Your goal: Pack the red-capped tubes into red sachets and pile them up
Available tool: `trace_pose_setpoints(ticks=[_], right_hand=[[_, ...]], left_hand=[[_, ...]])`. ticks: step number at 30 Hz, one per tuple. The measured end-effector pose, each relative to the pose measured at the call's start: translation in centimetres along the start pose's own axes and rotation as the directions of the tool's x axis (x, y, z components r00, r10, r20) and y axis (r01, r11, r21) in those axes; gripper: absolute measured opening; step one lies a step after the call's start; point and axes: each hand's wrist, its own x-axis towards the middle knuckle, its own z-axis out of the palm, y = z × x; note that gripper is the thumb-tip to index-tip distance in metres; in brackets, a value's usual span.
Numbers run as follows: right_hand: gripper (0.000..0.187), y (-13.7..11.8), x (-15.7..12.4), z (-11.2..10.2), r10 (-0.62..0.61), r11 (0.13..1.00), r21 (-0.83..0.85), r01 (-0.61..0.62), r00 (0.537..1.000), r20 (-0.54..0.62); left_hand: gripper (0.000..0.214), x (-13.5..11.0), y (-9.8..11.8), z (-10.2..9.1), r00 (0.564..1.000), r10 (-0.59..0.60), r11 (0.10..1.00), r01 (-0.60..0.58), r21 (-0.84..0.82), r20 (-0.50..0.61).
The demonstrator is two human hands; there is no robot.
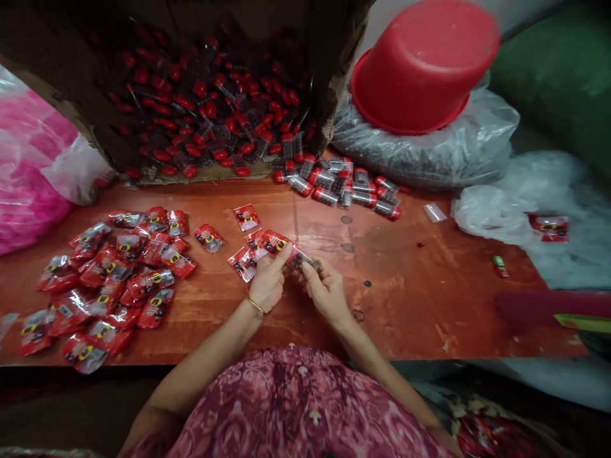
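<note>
In front of my body, my left hand [268,283] is closed on a red printed packet [273,240]. A clear tube with dark contents [300,257] runs from the packet toward my right hand [328,292], whose thumb and fingers pinch its far end. Whether the tube sits inside the packet or against it, I cannot tell. Flat red printed packets [242,262] lie on the table just beyond my left hand, and one more flat packet [247,217] is a little farther off. A filled red packet [209,238] rests to their left.
A pile of filled red packets [109,273] covers the table's left side. Behind stands a cardboard box [337,83] of red-capped clear tubes; several tubes [338,181] lie outside it. An upturned red tub [424,63] sits on a plastic bag [429,156] at back right.
</note>
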Motion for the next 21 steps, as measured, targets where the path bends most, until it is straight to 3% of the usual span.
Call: trace_pose_setpoints(ticks=[4, 12, 14, 16, 19, 21], right_hand=[[0.027, 0.6, -0.4, 1.1, -0.023, 1.000, -0.006, 0.022, 0.991, -0.130], [0.022, 0.1, -0.7, -0.3, -0.204, 0.952, -0.246, 0.183, 0.977, -0.064], [0.022, 0.0, -0.8, -0.1, -0.161, 0.973, -0.178, 0.149, 0.985, -0.055], [0.024, 0.0, -0.9, 0.3, -0.042, 0.999, -0.002, 0.042, 0.999, -0.025], [0.029, -0.1, -1.0, 1.0, 0.125, 0.957, 0.262, -0.127, 0.992, 0.023], [0.030, -0.3, -1.0, 1.2, 0.147, 0.933, 0.332, -0.140, 0.989, 0.001]], left_hand=[[0.038, 0.1, -0.3, 0.5, 0.999, 0.033, 0.999, -0.033, 0.019, 0.017], [0.036, 0.5, 0.4, 0.3, 0.993, 0.032, 0.988, -0.048, 0.146, 0.111], [0.034, 0.6, 0.3, 0.1, 0.990, 0.053, 0.976, -0.078, 0.201, 0.127], [0.033, 0.5, -0.1, -0.3, 0.987, 0.059, 0.962, -0.097, 0.256, 0.151], [0.040, 0.3, -0.8, -0.6, 0.983, -0.002, 0.944, -0.060, 0.325, 0.185], [0.046, 0.1, -1.1, -0.5, 0.982, -0.021, 0.938, -0.046, 0.343, 0.187]])
